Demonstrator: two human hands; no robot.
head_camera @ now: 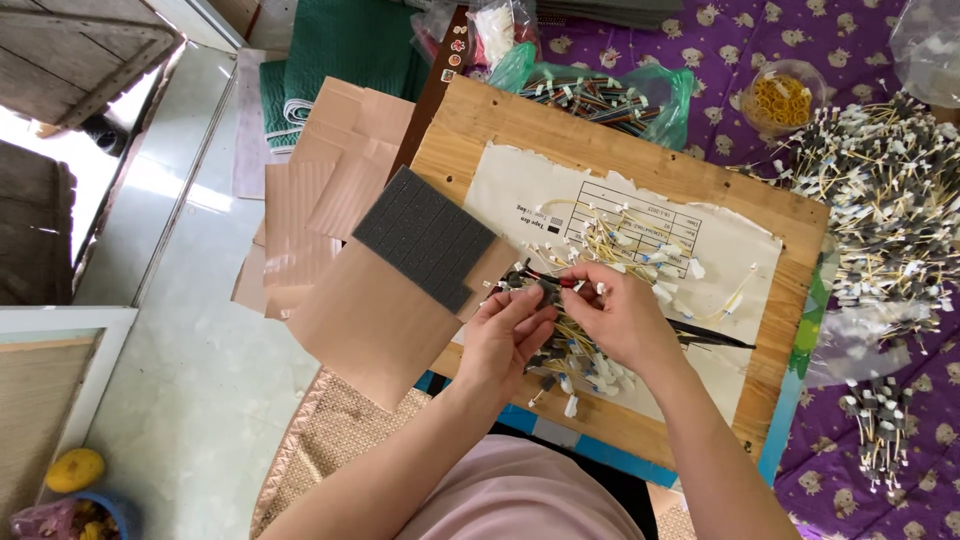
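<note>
Wire bundle (560,350) pinched in both grips, left hand (505,335) and right hand (620,315), above wooden board (470,140).

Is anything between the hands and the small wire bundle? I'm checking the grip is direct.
Nothing visible: the left hand and right hand both pinch the wire bundle directly with their fingertips above the wooden board.

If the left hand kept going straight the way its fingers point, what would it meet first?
The left hand points up and to the right, toward the right hand. Its fingertips are already on the bundle of wires held between both hands, so that comes first; the right hand's fingers probably follow.
</note>
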